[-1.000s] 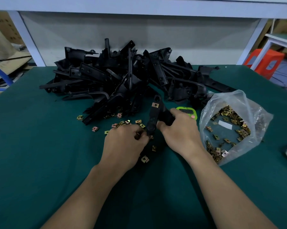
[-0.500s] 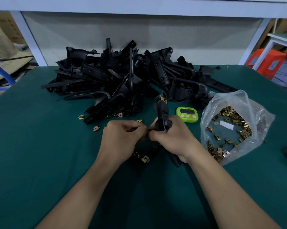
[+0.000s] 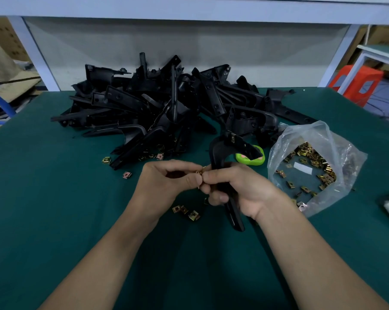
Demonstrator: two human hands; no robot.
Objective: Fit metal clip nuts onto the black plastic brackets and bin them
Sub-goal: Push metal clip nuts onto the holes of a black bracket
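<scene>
Pinching nut point(image 3: 200, 172) in your left hand point(image 3: 166, 180), fingertips closed on it, right at bracket point(image 3: 222, 151) edge. Your right hand point(image 3: 240, 191) wrapped round bracket shank, holding it upright over mat point(image 3: 54, 198). Risk: nut goes on skewed, jams half-seated, since fingers hide slot. Risk: nut slips from pinch, drops among loose nuts point(image 3: 187, 212) below.

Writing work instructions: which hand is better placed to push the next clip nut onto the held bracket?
Probably left: the left hand pinches a clip nut right beside the bracket, which the right hand grips.
</scene>
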